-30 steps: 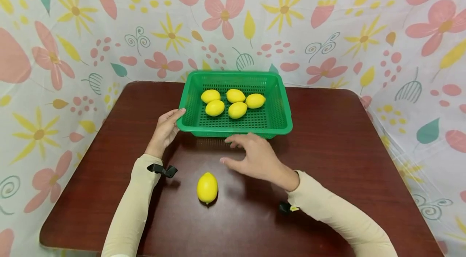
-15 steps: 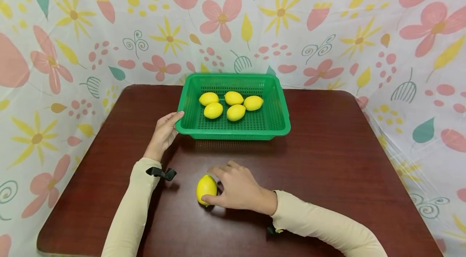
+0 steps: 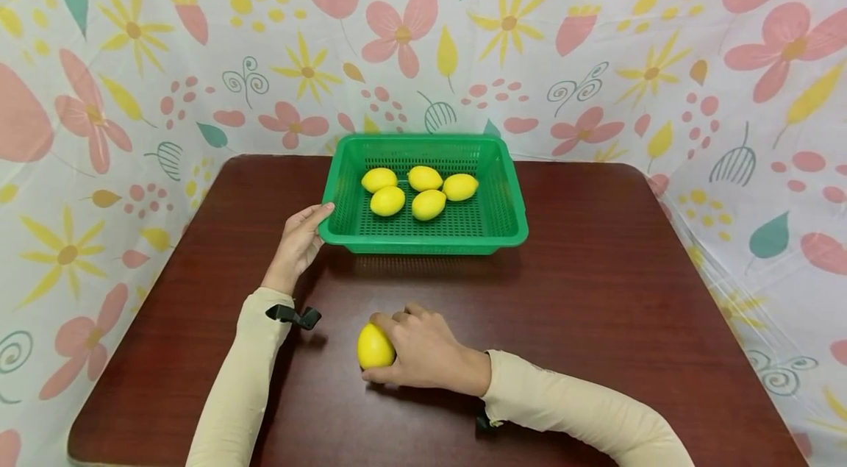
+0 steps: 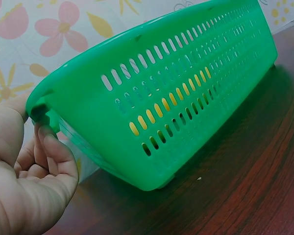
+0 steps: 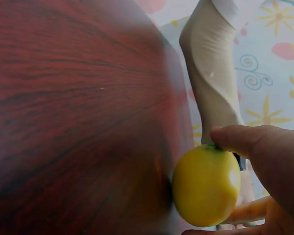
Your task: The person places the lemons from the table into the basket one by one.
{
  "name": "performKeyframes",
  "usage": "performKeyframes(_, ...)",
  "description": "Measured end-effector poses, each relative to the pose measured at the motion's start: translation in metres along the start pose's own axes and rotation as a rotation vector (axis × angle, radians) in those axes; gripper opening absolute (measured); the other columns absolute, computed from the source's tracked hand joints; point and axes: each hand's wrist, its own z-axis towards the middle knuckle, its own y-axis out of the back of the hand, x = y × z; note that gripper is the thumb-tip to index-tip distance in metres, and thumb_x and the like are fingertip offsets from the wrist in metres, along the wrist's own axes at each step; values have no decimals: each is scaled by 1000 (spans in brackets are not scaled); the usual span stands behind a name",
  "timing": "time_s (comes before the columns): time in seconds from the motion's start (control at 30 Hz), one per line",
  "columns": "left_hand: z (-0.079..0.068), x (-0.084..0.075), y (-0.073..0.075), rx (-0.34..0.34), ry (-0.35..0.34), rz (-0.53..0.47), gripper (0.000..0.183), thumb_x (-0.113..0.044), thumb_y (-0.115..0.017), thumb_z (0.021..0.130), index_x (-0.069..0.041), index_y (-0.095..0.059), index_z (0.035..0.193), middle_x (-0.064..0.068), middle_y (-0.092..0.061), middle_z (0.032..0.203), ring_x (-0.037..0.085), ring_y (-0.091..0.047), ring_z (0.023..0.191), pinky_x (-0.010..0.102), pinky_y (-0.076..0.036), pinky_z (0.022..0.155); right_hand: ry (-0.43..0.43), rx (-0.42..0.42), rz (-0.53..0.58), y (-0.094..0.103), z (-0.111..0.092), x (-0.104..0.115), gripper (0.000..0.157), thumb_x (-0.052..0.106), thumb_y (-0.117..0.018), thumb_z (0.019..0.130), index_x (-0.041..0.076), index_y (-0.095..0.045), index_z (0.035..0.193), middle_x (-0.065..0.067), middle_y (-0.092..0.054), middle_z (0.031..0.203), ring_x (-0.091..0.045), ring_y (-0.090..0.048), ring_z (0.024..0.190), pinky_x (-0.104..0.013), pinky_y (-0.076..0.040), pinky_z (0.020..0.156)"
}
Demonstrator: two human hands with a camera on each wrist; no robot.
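A yellow lemon [image 3: 374, 346] lies on the table near its front, and my right hand [image 3: 426, 353] grips it from the right side. In the right wrist view, the thumb presses one end of the lemon [image 5: 206, 186] while fingers curl under the other end. My left hand [image 3: 298, 243] holds the left rim of a green plastic basket [image 3: 423, 240] at the back of the table. Seen from the left wrist, the thumb lies over the basket's rim and the fingers of the left hand [image 4: 34, 171] curl beneath it. Several lemons [image 3: 429, 204] lie inside the basket.
The dark brown wooden table [image 3: 595, 290] has rounded corners. Behind it and at both sides hangs a floral-patterned sheet [image 3: 569, 26]. A black wrist strap [image 3: 293, 315] sits on the left sleeve.
My right hand has moved from just in front of the basket down and left to the single lemon and taken hold of it. The left hand keeps its grip on the basket.
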Motion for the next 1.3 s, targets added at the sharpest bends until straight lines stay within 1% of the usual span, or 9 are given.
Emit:
performKeyframes(0.1, 0, 0, 0, 5, 2, 7, 24, -21, -70, 100, 1, -65, 108, 1, -69, 82, 9, -66, 69, 22, -57, 68, 2, -2, 21, -4, 0, -2, 69, 67, -76, 78, 20, -65, 127, -1, -76, 102, -18, -59, 80, -27, -49, 52)
performKeyframes(0.3, 1, 0, 1, 9, -5, 0, 24, -20, -70, 100, 2, -64, 107, 0, -68, 82, 9, -66, 70, 22, -57, 68, 16, 1, 96, -8, 1, -5, 67, 57, -79, 77, 20, -64, 130, -1, -75, 103, -18, -59, 82, -27, -50, 58)
performKeyframes(0.53, 1, 0, -1, -11, 1, 3, 17, -20, -69, 100, -3, -66, 99, -1, -67, 79, 8, -65, 67, 21, -56, 66, -6, 59, 183, -3, 2, -9, 64, 51, -81, 75, 25, -63, 130, 2, -72, 103, -13, -52, 83, -23, -45, 58)
performKeyframes(0.73, 1, 0, 0, 11, -5, -16, 15, -18, -68, 101, -2, -67, 101, 0, -68, 80, 9, -65, 68, 21, -56, 67, 11, 65, 243, 3, 2, -13, 61, 48, -80, 76, 25, -63, 130, 3, -71, 103, -12, -52, 83, -22, -44, 57)
performKeyframes(0.97, 2, 1, 1, 8, -1, -13, 19, -18, -68, 101, 1, -66, 103, 1, -68, 80, 9, -65, 68, 21, -56, 68, 33, 72, 286, 17, 7, -20, 61, 48, -81, 77, 25, -64, 130, 8, -70, 103, -10, -53, 82, -22, -45, 60)
performKeyframes(1.2, 2, -1, 0, 2, 6, -8, 20, -19, -69, 101, 1, -65, 104, 0, -68, 80, 9, -65, 68, 21, -56, 68, 51, 110, 321, 38, 13, -28, 60, 46, -80, 78, 25, -64, 131, 14, -69, 104, -11, -52, 82, -24, -47, 61)
performKeyframes(1.3, 2, -2, 0, 3, 3, -11, 22, -18, -69, 101, 2, -65, 107, 1, -69, 81, 9, -66, 68, 21, -56, 67, 63, 121, 315, 49, 17, -33, 60, 46, -80, 78, 25, -64, 132, 15, -68, 100, -12, -52, 83, -25, -48, 60)
